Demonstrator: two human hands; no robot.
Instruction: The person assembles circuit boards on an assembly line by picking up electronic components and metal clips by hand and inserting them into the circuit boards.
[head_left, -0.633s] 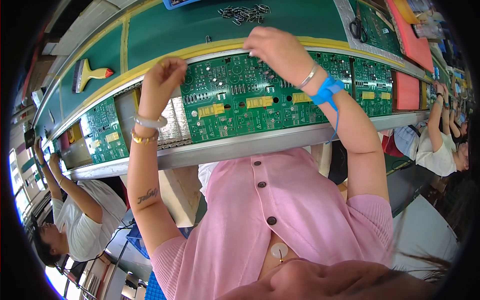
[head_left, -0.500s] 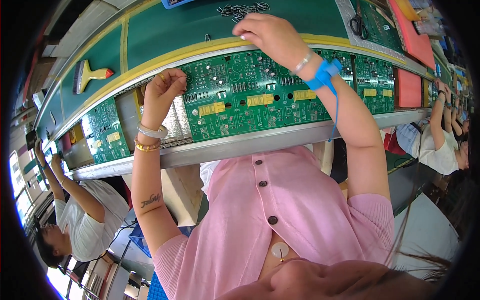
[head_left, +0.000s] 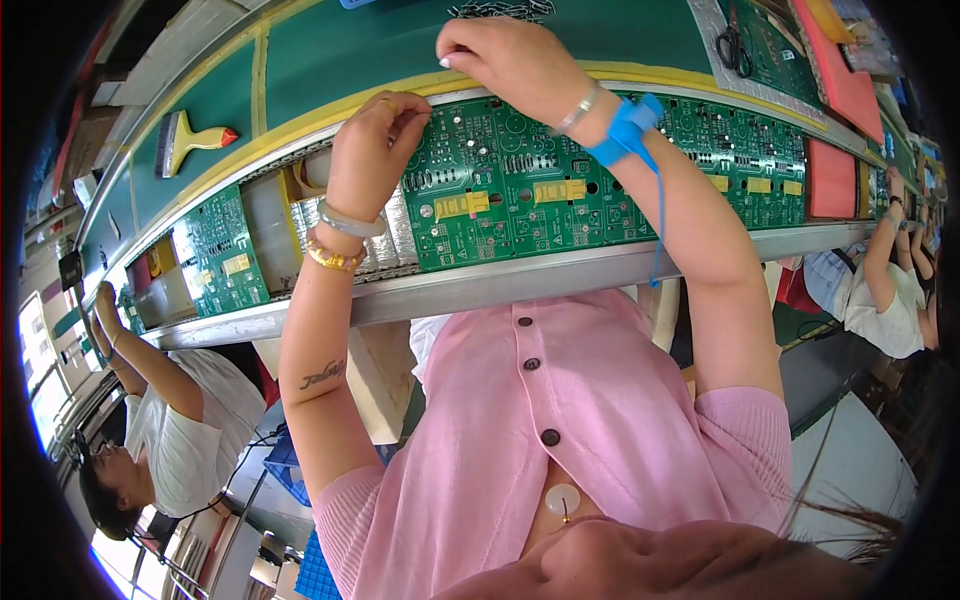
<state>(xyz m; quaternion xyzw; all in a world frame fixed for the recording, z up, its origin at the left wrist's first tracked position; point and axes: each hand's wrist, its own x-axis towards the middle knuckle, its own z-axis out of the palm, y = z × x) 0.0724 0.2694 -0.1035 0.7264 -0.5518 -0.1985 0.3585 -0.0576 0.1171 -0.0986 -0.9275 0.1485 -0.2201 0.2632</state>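
Observation:
A long green circuit board (head_left: 560, 215) with yellow blocks and many small parts lies in the metal rail in front of me. At its upper left corner is my left hand (head_left: 378, 150), with thumb and fingertips pressed together; anything between them is too small to make out. My right hand (head_left: 520, 70) hovers over the yellow-edged ledge beyond the board, its fingers curled into a pinch. What it grips, if anything, cannot be seen. Just past it, a pile of small dark wire-legged components (head_left: 505, 10) rests on the green bench. A blue strap (head_left: 630, 135) circles my right wrist.
A brush (head_left: 190, 145) with a yellow handle lies on the bench at left. Another circuit board (head_left: 215, 255) sits further left in the rail. Black scissors (head_left: 733, 50) and a pink foam block (head_left: 830, 180) are at right. A co-worker (head_left: 190, 420) works at far left.
My left hand has moved up and right to the board's corner. My right hand has shifted left, to where a lone component lay; that component no longer shows. The view has shifted slightly.

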